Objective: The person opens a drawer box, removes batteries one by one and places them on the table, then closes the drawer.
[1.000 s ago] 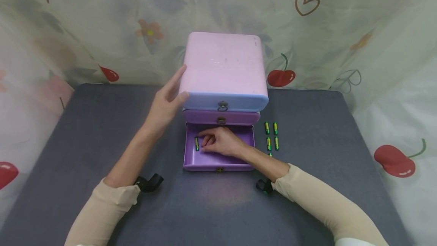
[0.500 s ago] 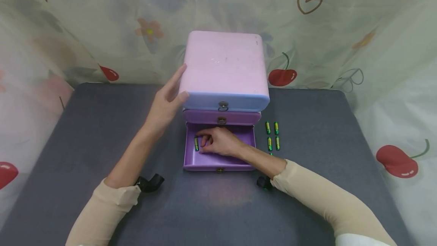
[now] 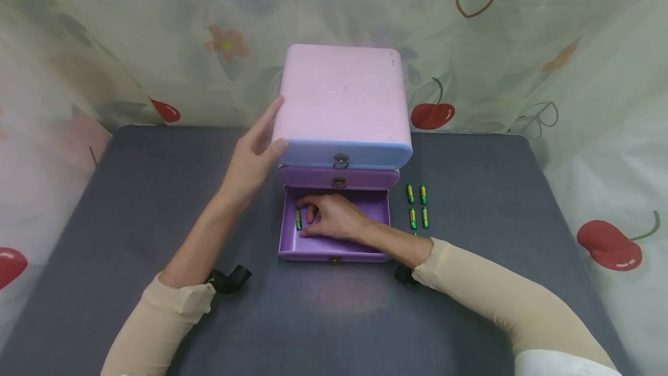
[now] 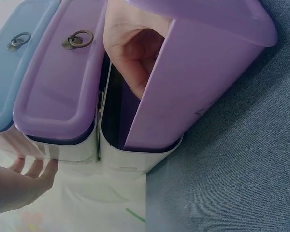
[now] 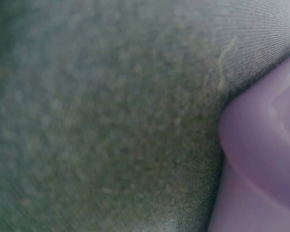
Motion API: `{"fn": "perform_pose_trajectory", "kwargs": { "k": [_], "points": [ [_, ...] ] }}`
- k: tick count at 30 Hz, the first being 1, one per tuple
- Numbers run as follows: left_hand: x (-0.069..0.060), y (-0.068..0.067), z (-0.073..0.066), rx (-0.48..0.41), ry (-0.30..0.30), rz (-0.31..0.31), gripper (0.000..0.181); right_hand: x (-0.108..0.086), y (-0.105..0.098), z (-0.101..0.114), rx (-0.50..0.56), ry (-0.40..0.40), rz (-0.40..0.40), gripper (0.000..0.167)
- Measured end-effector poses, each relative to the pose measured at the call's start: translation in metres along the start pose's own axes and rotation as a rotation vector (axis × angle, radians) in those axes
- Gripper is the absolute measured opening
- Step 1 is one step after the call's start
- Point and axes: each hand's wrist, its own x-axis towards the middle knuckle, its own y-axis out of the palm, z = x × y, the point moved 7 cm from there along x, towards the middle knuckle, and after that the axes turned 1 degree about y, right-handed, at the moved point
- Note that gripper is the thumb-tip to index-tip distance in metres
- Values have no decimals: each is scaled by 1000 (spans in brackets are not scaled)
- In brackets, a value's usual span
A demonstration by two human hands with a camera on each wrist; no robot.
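Observation:
A small drawer cabinet with a pink top (image 3: 341, 94) stands at the back of the table. Its bottom purple drawer (image 3: 365, 257) is pulled out. Inside, near the left wall, lies a green-and-yellow battery (image 3: 298, 219). My right hand (image 3: 334, 216) reaches into the drawer with fingers curled, the index fingertip at the battery's far end and the thumb at its near end. My left hand (image 3: 245, 167) rests against the cabinet's left side, thumb and fingers spread. In the left wrist view, part of the right hand (image 4: 135, 53) shows behind the drawer wall.
Several batteries (image 3: 425, 217) lie in two columns on the grey table (image 3: 323, 318) to the right of the drawer; one is partly hidden by the right forearm. The blue top drawer (image 3: 308, 154) and purple middle drawer (image 3: 308, 177) are closed. A printed curtain (image 3: 219, 74) hangs behind.
My right hand has shifted slightly left in the drawer, bringing its index finger and thumb to the battery's two ends. The left hand has stayed on the cabinet.

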Motion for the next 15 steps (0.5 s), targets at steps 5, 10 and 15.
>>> {"fn": "perform_pose_trajectory", "kwargs": {
  "k": [5, 10, 15],
  "points": [
    [0, 0, 0, 9, 5, -1, 81, 1, -1, 1, -37, -21, -25, 49],
    [0, -1, 1, 12, 9, 2, 83, 1, 0, 1, -44, -38, -31, 46],
    [0, -1, 1, 16, 10, 2, 85, 1, 0, -2, -5, -32, -5, 44]
  ]
}}
